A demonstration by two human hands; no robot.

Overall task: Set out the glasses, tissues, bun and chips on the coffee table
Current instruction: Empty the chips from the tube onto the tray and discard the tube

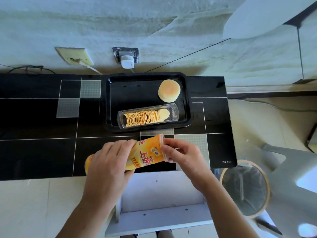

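A black tray [113, 93] rests on the black coffee table [39, 127]. In its far right corner lies a round pale bun [169, 90]. Along the tray's near side lies a clear plastic sleeve [172, 111] with a stacked row of chips [144, 117] inside. Just in front of the tray, my left hand [109, 162] grips the body of an orange chip can [145, 154], held on its side above the table's near edge. My right hand [181, 152] holds the can's clear lid end. No glasses or tissues are visible.
A wall with a socket and white plug [127, 61] stands behind the table. A round bin with a wooden rim [266, 186] sits on the floor at the right. A white shelf or stool [159, 212] is under my arms. White furniture stands at the far right.
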